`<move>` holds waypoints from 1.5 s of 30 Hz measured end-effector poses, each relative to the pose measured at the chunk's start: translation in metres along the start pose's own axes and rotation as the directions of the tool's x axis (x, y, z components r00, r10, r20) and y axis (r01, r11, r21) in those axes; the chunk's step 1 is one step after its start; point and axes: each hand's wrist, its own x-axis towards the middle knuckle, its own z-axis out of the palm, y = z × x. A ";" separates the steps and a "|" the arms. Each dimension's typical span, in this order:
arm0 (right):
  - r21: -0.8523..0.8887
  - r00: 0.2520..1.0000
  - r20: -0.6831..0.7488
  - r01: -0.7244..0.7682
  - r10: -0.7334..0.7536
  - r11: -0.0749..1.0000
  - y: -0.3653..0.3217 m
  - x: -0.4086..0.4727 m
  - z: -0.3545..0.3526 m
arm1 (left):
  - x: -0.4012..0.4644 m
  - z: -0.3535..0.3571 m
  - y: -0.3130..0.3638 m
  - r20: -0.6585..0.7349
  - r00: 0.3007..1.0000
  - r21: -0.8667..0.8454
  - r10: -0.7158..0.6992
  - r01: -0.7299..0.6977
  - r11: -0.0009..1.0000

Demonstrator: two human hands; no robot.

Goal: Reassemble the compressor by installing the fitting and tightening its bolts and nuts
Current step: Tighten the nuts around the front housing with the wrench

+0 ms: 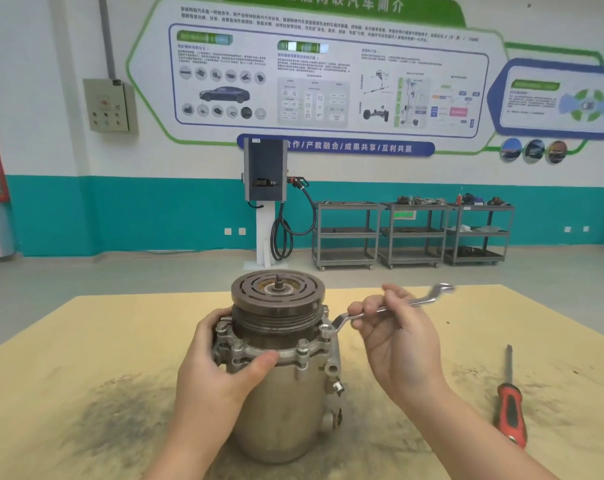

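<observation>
Cranking the wrench (394,306) gripped by the right hand (397,337) risks slipping off its flange bolt (325,329) (seating looks shallow), though the left hand (220,358) clasps the compressor (279,375).

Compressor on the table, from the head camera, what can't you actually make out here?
- Compressor: its far side faces away; the left hand covers the flange's left edge.
- Bolt under the wrench ring: seating hidden by the ring.
- Right hand: fingertips behind the wrench shaft.
- Screwdriver: tip too small to tell its type.
- Wall poster: small text blurred.
</observation>
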 end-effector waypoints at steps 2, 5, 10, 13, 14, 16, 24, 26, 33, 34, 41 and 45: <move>-0.128 0.965 0.090 0.258 -0.247 0.958 0.003 -0.019 -0.003 | 0.000 0.000 -0.001 -0.001 1.000 -0.014 0.014 -0.014 1.000; -0.315 0.792 0.347 0.602 -0.502 0.733 0.013 -0.046 -0.008 | 0.000 0.001 -0.002 -0.009 1.000 -0.027 0.019 -0.019 0.999; -0.473 0.506 0.681 0.856 -0.529 0.209 0.019 -0.062 -0.004 | -0.012 0.008 -0.005 -0.102 0.995 0.010 0.006 -0.005 1.000; -0.464 0.573 0.573 0.816 -0.586 0.344 0.003 -0.058 0.016 | -0.025 0.021 0.002 -0.169 0.985 0.078 0.031 -0.017 0.997; -0.450 0.637 0.470 0.769 -0.612 0.455 -0.005 -0.055 0.021 | -0.028 0.026 0.005 -0.171 0.985 0.107 0.033 -0.015 0.994; -0.401 0.781 0.230 0.620 -0.581 0.675 -0.018 -0.046 0.025 | -0.029 0.035 0.009 -0.170 0.985 0.165 0.018 0.010 0.986; 0.088 0.992 -0.118 -0.026 0.036 0.996 -0.015 -0.008 0.010 | -0.019 0.033 -0.003 -0.107 0.993 0.218 0.053 -0.029 0.975; 0.129 0.989 -0.094 -0.098 0.110 0.987 -0.012 -0.002 0.012 | -0.016 0.027 -0.003 -0.081 0.996 0.172 0.036 -0.022 0.985; 0.189 0.942 -0.043 -0.318 0.332 0.929 -0.002 0.018 0.018 | -0.011 0.019 -0.002 -0.052 0.999 0.123 0.002 0.004 0.992; 0.190 0.944 -0.041 -0.315 0.328 0.930 -0.001 0.018 0.018 | -0.011 0.019 -0.002 -0.057 0.998 0.120 0.011 -0.004 0.993; 0.097 0.985 -0.064 -0.154 0.161 0.983 -0.001 -0.001 0.010 | -0.010 0.019 -0.003 -0.074 0.997 0.145 0.014 -0.003 0.989; -0.179 0.966 0.008 0.257 -0.260 0.950 0.008 -0.037 0.002 | -0.011 0.019 -0.003 -0.074 0.997 0.153 -0.002 0.014 0.988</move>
